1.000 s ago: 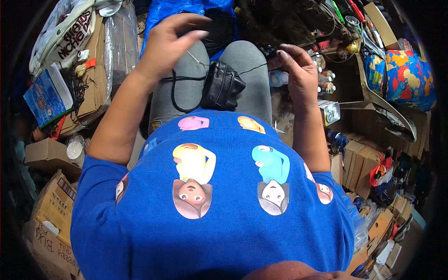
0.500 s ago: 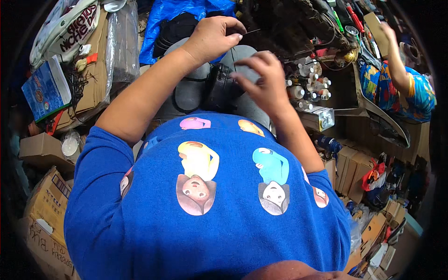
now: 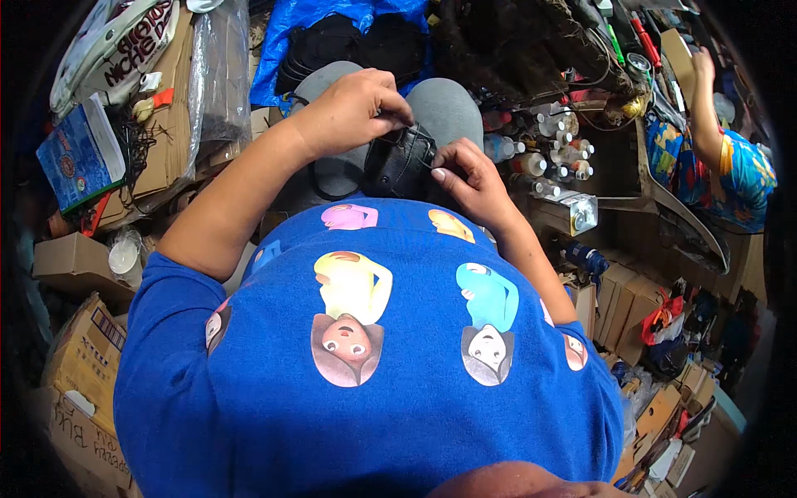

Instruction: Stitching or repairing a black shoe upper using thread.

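A small black leather piece (image 3: 397,163) with light stitching along its edges and a black strap lies across my lap, between my grey-clad knees. My left hand (image 3: 359,108) is at its upper edge, with the fingertips pinched together; what they hold is hidden. At the piece's right edge my right hand (image 3: 473,181) is closed, thumb and forefinger pinching there. A thin dark thread (image 3: 425,133) curves over the top of the piece between the two hands.
Beyond my knees lies a blue plastic sheet (image 3: 282,33) with black round items (image 3: 388,48) on it. Several small bottles (image 3: 531,163) stand at the right. Cardboard and a blue book (image 3: 81,158) lie left. A co-worker's arm (image 3: 707,116) reaches in at far right.
My left hand, which held a needle-like thin thing with thread drawn up from the piece, has come down to its upper edge. My right hand has moved lower and its fingers have closed.
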Demonstrator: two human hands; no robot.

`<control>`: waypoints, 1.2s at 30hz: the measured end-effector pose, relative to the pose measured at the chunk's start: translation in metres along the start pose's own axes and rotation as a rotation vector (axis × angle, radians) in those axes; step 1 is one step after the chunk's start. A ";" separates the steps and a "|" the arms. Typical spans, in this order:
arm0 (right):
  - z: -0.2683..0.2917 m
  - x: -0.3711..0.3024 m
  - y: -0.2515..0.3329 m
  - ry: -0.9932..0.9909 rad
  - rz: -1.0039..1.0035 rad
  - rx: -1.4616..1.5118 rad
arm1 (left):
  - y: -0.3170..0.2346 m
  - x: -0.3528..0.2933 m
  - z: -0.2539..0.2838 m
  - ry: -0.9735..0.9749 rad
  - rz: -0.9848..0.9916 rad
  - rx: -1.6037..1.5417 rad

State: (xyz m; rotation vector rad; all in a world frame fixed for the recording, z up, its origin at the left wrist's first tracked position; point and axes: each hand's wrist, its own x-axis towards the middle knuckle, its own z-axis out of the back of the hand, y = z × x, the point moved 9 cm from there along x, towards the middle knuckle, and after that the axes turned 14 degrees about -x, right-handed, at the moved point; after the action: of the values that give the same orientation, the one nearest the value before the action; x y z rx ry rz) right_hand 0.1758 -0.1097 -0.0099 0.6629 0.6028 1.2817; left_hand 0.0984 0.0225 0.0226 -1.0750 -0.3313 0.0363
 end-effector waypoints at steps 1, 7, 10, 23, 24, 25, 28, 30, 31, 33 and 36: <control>0.001 -0.001 -0.004 -0.017 -0.029 0.030 | 0.001 -0.001 0.000 0.001 0.000 -0.001; -0.001 0.002 -0.007 -0.005 -0.032 0.040 | 0.001 -0.002 -0.003 0.034 0.027 0.013; 0.000 0.002 -0.007 -0.009 -0.028 0.052 | -0.001 -0.001 -0.004 0.049 0.020 0.023; 0.003 0.005 -0.003 0.002 -0.024 0.075 | -0.045 0.034 -0.051 0.442 -0.119 0.379; 0.011 0.001 -0.004 -0.064 -0.033 0.172 | -0.036 0.042 -0.049 0.480 -0.012 0.355; 0.019 -0.003 -0.009 -0.134 -0.070 0.251 | -0.028 0.045 -0.045 0.483 0.085 0.358; 0.041 -0.019 -0.038 -0.306 -0.242 0.591 | -0.046 0.040 -0.064 0.544 -0.080 0.508; 0.052 -0.028 -0.055 -0.412 -0.314 0.670 | -0.058 0.026 -0.094 0.654 -0.154 0.473; 0.052 -0.030 -0.057 -0.405 -0.302 0.667 | -0.058 0.022 -0.106 0.697 -0.156 0.515; 0.049 -0.037 -0.071 -0.388 -0.411 0.545 | -0.054 0.020 -0.118 0.722 -0.154 0.581; 0.033 -0.038 -0.070 -0.271 -0.379 0.533 | -0.054 0.017 -0.121 0.736 -0.253 0.722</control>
State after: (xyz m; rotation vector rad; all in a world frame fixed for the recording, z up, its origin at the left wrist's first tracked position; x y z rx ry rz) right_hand 0.2387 -0.1617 -0.0378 1.0828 0.8072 0.6593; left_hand 0.1419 -0.1043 0.0215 -0.2746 0.2148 -0.4298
